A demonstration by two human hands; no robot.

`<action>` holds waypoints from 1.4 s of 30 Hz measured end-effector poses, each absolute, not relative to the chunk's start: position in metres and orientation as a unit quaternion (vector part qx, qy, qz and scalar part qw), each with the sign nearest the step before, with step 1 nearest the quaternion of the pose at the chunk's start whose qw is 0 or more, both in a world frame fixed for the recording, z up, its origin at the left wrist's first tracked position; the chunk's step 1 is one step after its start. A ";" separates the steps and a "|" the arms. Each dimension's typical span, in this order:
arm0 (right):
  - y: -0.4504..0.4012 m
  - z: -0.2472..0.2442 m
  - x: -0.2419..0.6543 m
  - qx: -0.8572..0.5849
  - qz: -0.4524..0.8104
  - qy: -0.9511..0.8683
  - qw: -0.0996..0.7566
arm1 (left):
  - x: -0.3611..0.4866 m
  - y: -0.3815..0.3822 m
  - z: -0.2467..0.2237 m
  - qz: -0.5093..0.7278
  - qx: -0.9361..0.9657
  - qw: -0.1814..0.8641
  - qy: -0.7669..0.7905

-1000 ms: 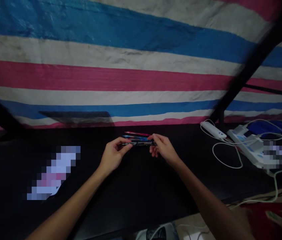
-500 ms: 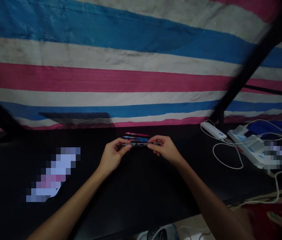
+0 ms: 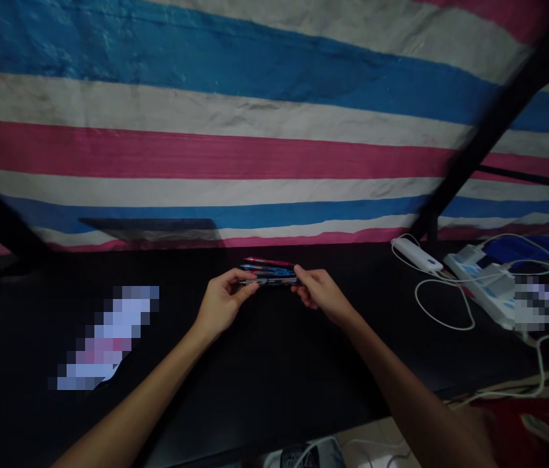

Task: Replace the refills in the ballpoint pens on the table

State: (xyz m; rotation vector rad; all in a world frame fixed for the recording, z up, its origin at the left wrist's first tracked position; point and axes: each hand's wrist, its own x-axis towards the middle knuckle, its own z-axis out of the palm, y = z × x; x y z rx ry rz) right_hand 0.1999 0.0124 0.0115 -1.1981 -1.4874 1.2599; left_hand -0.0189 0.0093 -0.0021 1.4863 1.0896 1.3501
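Several pens lie side by side on the black table, pointing left and right. At the back is a red pen, with a blue pen in front of it. A dark grey pen is nearest to me. My left hand pinches the left end of the dark grey pen between thumb and fingers. My right hand is closed at the right end of the pens, its thumb on top near the blue and red pens' ends and its fingers curled below.
A blurred-out flat object lies at the left. To the right are a white device, a power strip with plugs, and looping white cables. Striped sheeting hangs behind the table, with a slanting black frame bar.
My right thumb has moved up and back, onto the pens' right ends, and the fingers have curled further beneath. My left hand has barely moved.
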 end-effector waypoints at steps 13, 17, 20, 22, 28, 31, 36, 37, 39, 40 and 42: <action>0.018 0.003 0.201 -0.459 0.442 -0.650 0.415 | -0.018 0.011 -0.006 0.524 0.589 0.431 0.439; 0.018 0.005 0.204 -0.444 0.428 -0.662 0.426 | -0.018 0.015 -0.012 0.520 0.609 0.405 0.442; 0.021 0.001 0.205 -0.439 0.483 -0.629 0.422 | -0.016 0.015 -0.016 0.522 0.643 0.336 0.448; 0.023 -0.002 0.204 -0.428 0.531 -0.589 0.434 | -0.013 0.012 -0.015 0.524 0.672 0.285 0.440; 0.026 -0.003 0.203 -0.381 0.663 -0.478 0.432 | -0.009 -0.003 0.001 0.520 0.759 0.127 0.370; 0.026 -0.001 0.206 -0.382 0.730 -0.426 0.375 | -0.008 -0.006 0.005 0.508 0.786 0.080 0.344; 0.027 0.000 0.205 -0.400 0.752 -0.386 0.353 | -0.009 -0.004 0.002 0.487 0.800 0.062 0.344; 0.027 0.000 0.204 -0.397 0.742 -0.394 0.370 | -0.010 -0.004 0.001 0.484 0.801 0.066 0.347; 0.025 0.001 0.200 -0.394 0.705 -0.420 0.413 | -0.012 -0.002 0.001 0.473 0.801 0.079 0.359; 0.025 0.001 0.199 -0.394 0.681 -0.438 0.436 | -0.013 -0.001 0.001 0.465 0.800 0.088 0.369; 0.024 0.001 0.195 -0.394 0.637 -0.469 0.468 | -0.017 0.000 0.001 0.447 0.796 0.110 0.392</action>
